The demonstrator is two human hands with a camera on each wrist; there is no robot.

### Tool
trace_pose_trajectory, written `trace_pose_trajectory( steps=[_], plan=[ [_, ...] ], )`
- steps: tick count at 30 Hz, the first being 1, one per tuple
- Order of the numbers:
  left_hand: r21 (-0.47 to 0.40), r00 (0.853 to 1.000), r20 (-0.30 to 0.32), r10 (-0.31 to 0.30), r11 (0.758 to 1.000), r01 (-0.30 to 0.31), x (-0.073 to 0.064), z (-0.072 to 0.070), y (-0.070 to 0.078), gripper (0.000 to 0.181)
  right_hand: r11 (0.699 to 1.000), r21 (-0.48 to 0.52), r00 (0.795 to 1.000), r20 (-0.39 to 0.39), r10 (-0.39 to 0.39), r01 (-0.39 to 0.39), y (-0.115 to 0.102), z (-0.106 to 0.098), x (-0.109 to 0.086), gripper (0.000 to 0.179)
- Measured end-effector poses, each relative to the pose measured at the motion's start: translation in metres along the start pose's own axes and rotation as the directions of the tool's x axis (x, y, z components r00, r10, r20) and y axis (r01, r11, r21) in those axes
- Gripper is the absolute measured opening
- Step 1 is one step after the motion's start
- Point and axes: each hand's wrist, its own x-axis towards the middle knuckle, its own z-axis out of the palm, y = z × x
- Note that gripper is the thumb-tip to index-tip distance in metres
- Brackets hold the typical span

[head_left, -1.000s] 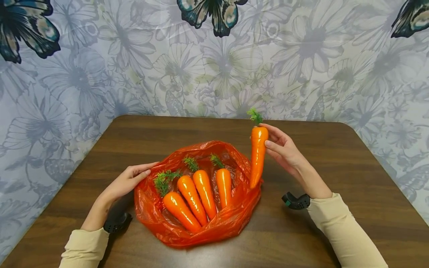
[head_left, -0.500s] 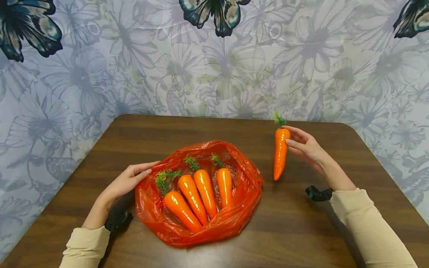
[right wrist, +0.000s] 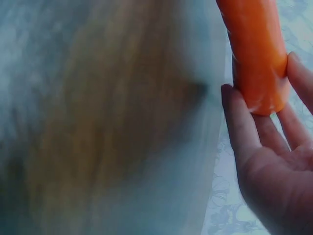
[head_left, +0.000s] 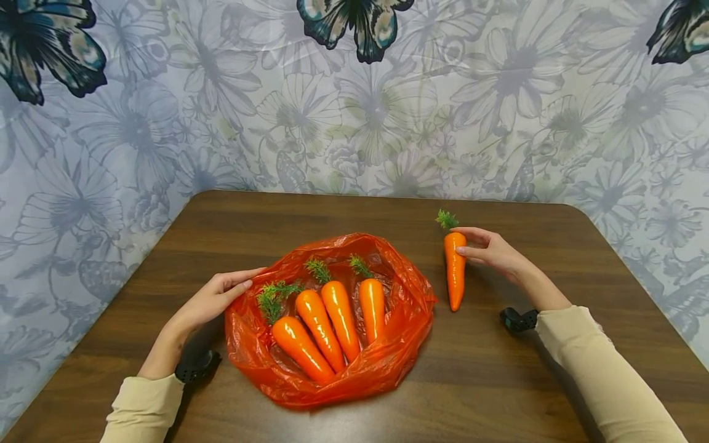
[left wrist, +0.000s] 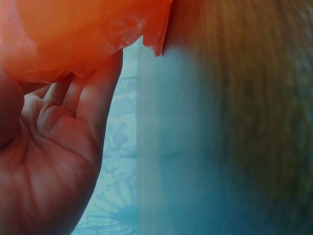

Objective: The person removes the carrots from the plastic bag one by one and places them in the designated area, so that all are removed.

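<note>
While the right hand (head_left: 495,253) pinches a glossy, tapered carrot (head_left: 455,277), the left hand (head_left: 210,299) grips a crinkled red plastic bag (head_left: 382,368). Four smooth carrots (head_left: 340,317) lie inside.

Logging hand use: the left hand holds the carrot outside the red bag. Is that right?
One thing is off: in the head view, the right hand holds the carrot outside the red bag; the left hand holds the bag.
</note>
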Motion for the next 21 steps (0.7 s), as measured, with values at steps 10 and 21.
trace_pose_trajectory(
  steps=[10, 21],
  plan=[
    [0.005, 1.000, 0.005, 0.020, 1.000, -0.020, 0.0009, 0.0006, -0.0023, 0.040, 0.986, -0.167, 0.999, -0.031, 0.014, -0.019, 0.0041, 0.0009, 0.0041, 0.058],
    [0.015, 1.000, 0.004, 0.017, 1.000, -0.017, 0.0022, -0.0009, -0.0027, 0.040, 0.981, -0.191, 0.999, -0.036, -0.019, 0.011, 0.0078, 0.0018, 0.0049, 0.055]
  ],
)
